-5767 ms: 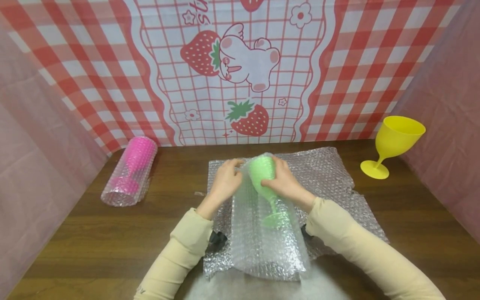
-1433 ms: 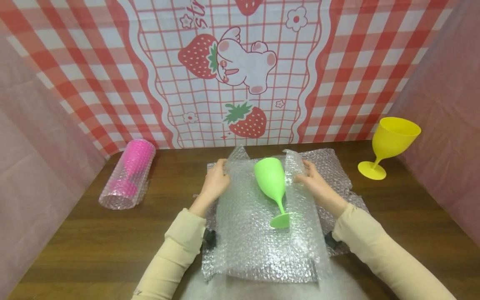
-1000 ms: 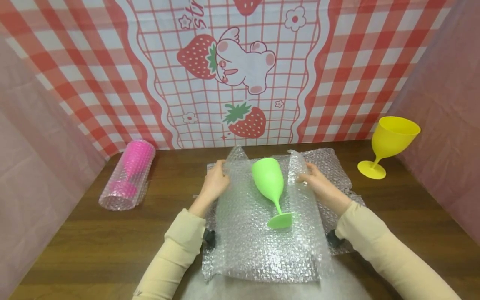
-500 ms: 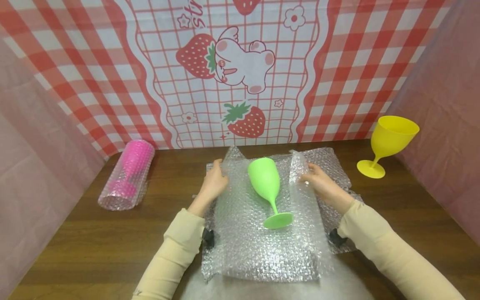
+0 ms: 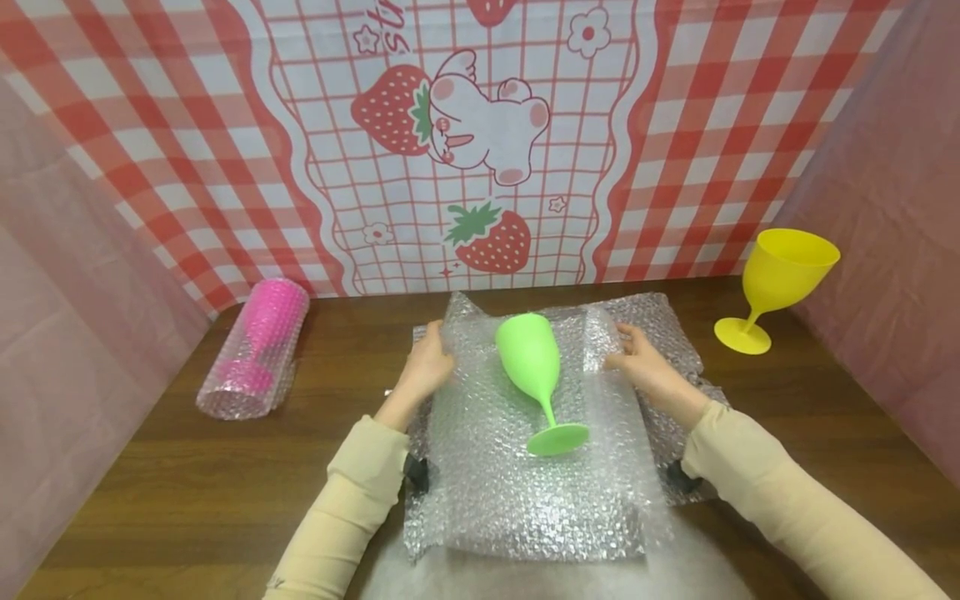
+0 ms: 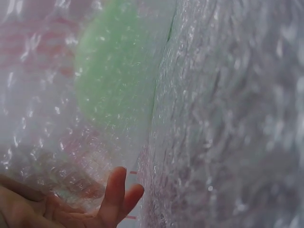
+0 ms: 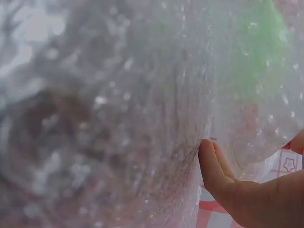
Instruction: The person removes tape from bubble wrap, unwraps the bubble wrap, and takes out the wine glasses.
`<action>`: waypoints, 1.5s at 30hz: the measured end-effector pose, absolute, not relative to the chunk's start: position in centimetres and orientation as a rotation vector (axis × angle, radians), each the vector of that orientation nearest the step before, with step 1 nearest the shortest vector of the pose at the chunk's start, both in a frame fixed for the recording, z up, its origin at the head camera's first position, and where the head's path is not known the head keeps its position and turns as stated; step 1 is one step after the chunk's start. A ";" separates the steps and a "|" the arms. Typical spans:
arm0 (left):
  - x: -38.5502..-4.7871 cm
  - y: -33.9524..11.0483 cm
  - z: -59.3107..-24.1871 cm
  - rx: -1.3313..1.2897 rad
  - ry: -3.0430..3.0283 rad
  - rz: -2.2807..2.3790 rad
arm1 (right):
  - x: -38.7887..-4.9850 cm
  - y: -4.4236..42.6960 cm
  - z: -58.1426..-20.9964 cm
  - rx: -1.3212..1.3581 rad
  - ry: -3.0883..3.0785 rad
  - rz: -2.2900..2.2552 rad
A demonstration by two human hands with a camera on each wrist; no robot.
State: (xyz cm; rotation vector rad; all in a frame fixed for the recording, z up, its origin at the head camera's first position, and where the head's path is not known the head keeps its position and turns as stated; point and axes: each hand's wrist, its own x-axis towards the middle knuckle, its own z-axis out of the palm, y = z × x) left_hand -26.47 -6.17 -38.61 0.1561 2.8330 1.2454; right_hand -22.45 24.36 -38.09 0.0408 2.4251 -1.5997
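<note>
A light green plastic goblet [image 5: 531, 358] lies on a sheet of bubble wrap [image 5: 525, 508] at the table's middle, its bowl away from me and its foot nearer. At the sheet's raised left edge, my left hand [image 5: 427, 360] holds the wrap. My right hand [image 5: 648, 371] pinches the right edge between thumb and fingers. Through the wrap, the goblet shows as a green blur [image 6: 109, 66] in the left wrist view. Fingertips [image 7: 209, 159] press against the plastic in the right wrist view. Both hands are apart from the goblet.
More bubble wrap [image 5: 652, 321] lies flat beneath and behind the held sheet. A pink goblet rolled in bubble wrap [image 5: 258, 350] lies at the left. At the right stands a bare yellow goblet [image 5: 783, 279]. A red checked cloth [image 5: 720, 125] hangs behind the wooden table [image 5: 172, 492].
Earlier the wrap lay over the green goblet; the hands have since drawn its sides apart, uncovering it. Lately the goblet has rolled slightly left, and the right hand has shifted a little right.
</note>
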 end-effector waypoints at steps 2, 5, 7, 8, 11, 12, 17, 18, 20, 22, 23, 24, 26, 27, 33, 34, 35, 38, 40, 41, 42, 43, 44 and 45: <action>-26.5 -6.2 -38.6 0.148 2.840 1.222 | -22.5 24.4 -38.1 0.034 2.430 -1.607; -26.5 -6.2 -38.6 0.141 2.845 1.188 | -22.6 24.5 -38.1 0.048 2.433 -1.615; -26.5 -6.2 -38.5 0.143 2.845 1.165 | -22.6 24.5 -38.1 0.070 2.441 -1.600; -26.5 -6.2 -38.5 0.146 2.843 1.156 | -22.6 24.5 -38.1 0.080 2.446 -1.588; -26.4 -6.3 -38.4 0.159 2.833 1.136 | -22.7 24.5 -38.1 0.109 2.463 -1.557; -26.4 -6.4 -38.4 0.166 2.836 1.127 | -22.7 24.6 -38.0 0.113 2.468 -1.546; -26.4 -6.5 -38.4 0.187 2.846 1.074 | -22.7 24.6 -37.9 0.125 2.477 -1.529; -26.5 -6.6 -38.4 0.192 2.852 1.060 | -22.7 24.6 -37.9 0.125 2.481 -1.527; -26.5 -6.6 -38.4 0.203 2.856 1.046 | -22.8 24.7 -37.9 0.098 2.484 -1.542; -26.5 -6.7 -38.5 0.223 2.855 1.053 | -22.8 24.8 -38.1 0.030 2.506 -1.552; -26.5 -6.7 -38.6 0.232 2.852 1.060 | -22.8 24.8 -38.2 -0.017 2.534 -1.546; -26.6 -6.7 -38.6 0.243 2.850 1.067 | -22.9 24.8 -38.3 -0.065 2.570 -1.527; -26.6 -6.8 -38.8 0.267 2.847 1.079 | -22.9 24.8 -38.5 -0.149 2.648 -1.449; -26.6 -6.8 -38.8 0.273 2.846 1.081 | -22.8 24.8 -38.5 -0.175 2.690 -1.392; -26.9 -6.9 -39.2 0.240 2.863 0.990 | -22.3 24.4 -38.4 -0.229 2.763 -1.211; -26.9 -6.9 -39.2 0.230 2.861 0.973 | -22.3 24.4 -38.4 -0.231 2.762 -1.209; -26.9 -6.9 -39.2 0.220 2.856 0.963 | -22.2 24.4 -38.4 -0.228 2.763 -1.204; -26.8 -7.0 -39.2 0.212 2.833 0.963 | -22.2 24.5 -38.5 -0.213 2.782 -1.200; -26.8 -7.1 -39.1 0.210 2.797 0.991 | -22.2 24.5 -38.6 -0.190 2.786 -1.205; -26.8 -7.2 -39.1 0.210 2.776 1.007 | -22.2 24.5 -38.6 -0.178 2.791 -1.205; -26.7 -7.4 -39.1 0.211 2.754 1.024 | -22.3 24.4 -38.6 -0.166 2.792 -1.208; -26.7 -7.5 -39.1 0.210 2.725 1.044 | -22.2 24.4 -38.5 -0.147 2.784 -1.212; -26.7 -7.6 -39.0 0.212 2.699 1.062 | -22.2 24.4 -38.5 -0.127 2.775 -1.215; -26.7 -7.8 -39.0 0.217 2.672 1.082 | -22.2 24.5 -38.4 -0.111 2.773 -1.207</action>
